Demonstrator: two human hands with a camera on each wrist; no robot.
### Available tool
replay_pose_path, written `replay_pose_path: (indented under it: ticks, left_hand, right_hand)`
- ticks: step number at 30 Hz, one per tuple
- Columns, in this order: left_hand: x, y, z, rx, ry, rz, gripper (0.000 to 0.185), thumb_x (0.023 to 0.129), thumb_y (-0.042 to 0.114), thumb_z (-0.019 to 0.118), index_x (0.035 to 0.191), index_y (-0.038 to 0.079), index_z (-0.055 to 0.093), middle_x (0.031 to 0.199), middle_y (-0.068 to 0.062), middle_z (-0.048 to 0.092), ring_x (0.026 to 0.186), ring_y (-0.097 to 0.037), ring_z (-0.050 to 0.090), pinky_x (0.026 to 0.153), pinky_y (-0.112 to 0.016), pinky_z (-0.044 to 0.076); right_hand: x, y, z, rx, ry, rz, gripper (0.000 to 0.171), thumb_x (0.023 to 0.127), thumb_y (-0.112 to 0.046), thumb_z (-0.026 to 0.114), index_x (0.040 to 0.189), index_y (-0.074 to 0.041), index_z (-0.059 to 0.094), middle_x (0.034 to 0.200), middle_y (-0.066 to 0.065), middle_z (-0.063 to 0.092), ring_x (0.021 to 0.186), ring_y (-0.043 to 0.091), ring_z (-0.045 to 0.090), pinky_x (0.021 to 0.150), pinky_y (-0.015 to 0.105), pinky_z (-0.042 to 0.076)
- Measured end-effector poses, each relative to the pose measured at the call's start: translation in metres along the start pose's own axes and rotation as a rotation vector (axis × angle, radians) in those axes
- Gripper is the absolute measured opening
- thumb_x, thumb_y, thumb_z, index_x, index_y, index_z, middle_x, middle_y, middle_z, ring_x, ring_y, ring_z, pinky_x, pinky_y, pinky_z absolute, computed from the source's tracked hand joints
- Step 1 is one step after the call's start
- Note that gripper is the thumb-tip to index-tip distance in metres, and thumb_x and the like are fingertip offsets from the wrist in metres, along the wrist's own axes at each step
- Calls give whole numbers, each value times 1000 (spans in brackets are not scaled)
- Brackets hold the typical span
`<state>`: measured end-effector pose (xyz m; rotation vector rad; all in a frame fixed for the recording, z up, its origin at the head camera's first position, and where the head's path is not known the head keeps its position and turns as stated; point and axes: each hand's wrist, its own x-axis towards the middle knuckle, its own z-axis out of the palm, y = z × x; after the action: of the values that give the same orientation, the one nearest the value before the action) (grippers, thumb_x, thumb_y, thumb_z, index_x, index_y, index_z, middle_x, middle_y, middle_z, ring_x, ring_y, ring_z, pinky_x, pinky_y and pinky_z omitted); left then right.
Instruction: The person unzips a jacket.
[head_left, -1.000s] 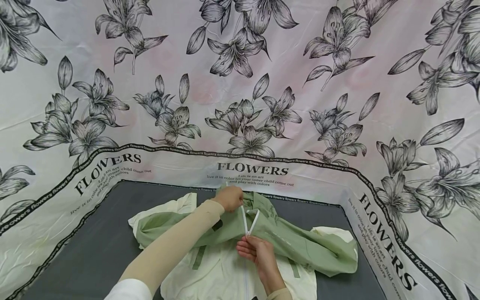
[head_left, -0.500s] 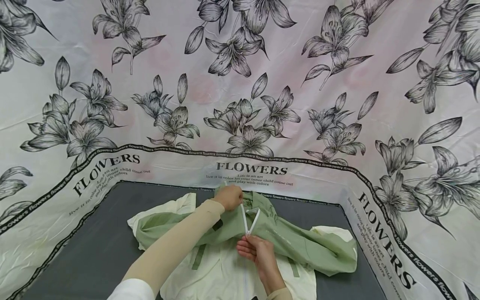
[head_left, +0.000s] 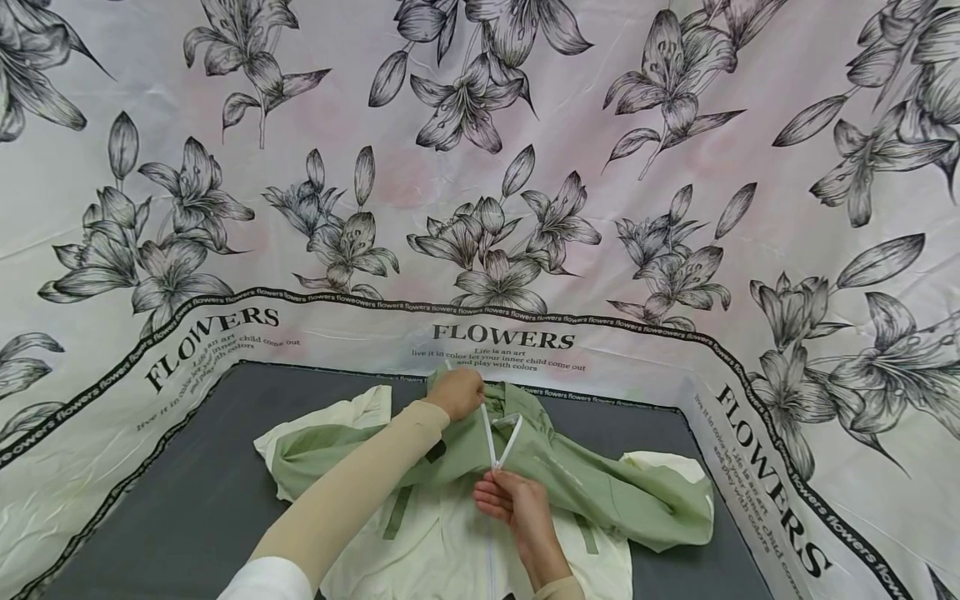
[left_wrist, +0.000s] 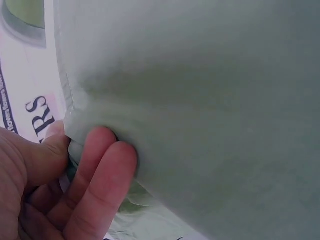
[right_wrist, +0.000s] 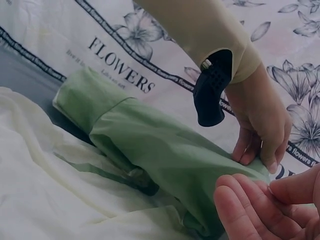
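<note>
A green and cream zip-up jacket (head_left: 442, 454) lies spread out, its green upper part toward the far side. At the collar, the left hand (head_left: 457, 394) pinches the edge of the green fabric beside the white zipper (head_left: 489, 433). Close up in the left wrist view, thumb and fingers of the left hand (left_wrist: 75, 185) grip that edge. Lower down, the right hand (head_left: 521, 508) pinches at the bottom of the zipper's V-shaped opening, where its fingertips hide the zipper pull. In the right wrist view, the right hand (right_wrist: 265, 207) is just below the left hand (right_wrist: 260, 117).
The jacket rests on a dark grey table (head_left: 172, 467). Its green sleeve (head_left: 660, 504) extends right, and cream fabric (head_left: 337, 417) shows at the left. A floral curtain (head_left: 502, 333) surrounds the table's back and sides. A black wrist device (right_wrist: 210, 95) sits at the left cuff.
The right side of the open zipper has leaned slightly farther right, widening the V a little. Both hands keep their places.
</note>
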<state>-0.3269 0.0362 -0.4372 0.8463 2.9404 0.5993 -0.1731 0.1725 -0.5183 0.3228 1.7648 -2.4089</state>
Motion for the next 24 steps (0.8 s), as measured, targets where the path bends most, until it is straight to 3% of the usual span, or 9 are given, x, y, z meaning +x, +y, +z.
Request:
replay_pose_path:
  ticks: [14,24]
  left_hand:
    - [2,-4,3,1,46,-46,55,98,3,56,51,20,34,48,6,22,46,-10,23,49,-25,23]
    - [6,-7,3,6,45,-88,45,98,5,58,55,15,51,50,6,39,47,-9,31,48,-24,29]
  right_hand:
    - [0,1,0,10,8,-17,36,100,-15,58,119,16,60,84,5,78,78,13,77,74,27,62]
    - [-3,4,0,1,15,6,37,100,-17,60,119,15,62,84,5,78,78,13,77,75,28,62]
